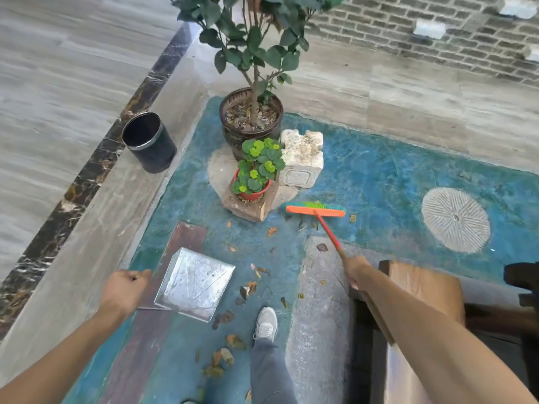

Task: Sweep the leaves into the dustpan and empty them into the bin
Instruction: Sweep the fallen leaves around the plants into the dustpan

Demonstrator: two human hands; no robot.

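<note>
Many leaves (247, 290) lie mid-frame, right of the dustpan (194, 282). Right hand (356, 269) grips the broom (315, 209); left hand (127, 288) curls round the pan's handle. Best draw short strokes panward; bin (148, 142) upper left.

A grey brick wall (423, 30) is running behind pale wood-look floor (58, 68), a dark marble strip (87, 176) is edging it, and daylight is falling on worn blue paving (379, 176).
</note>
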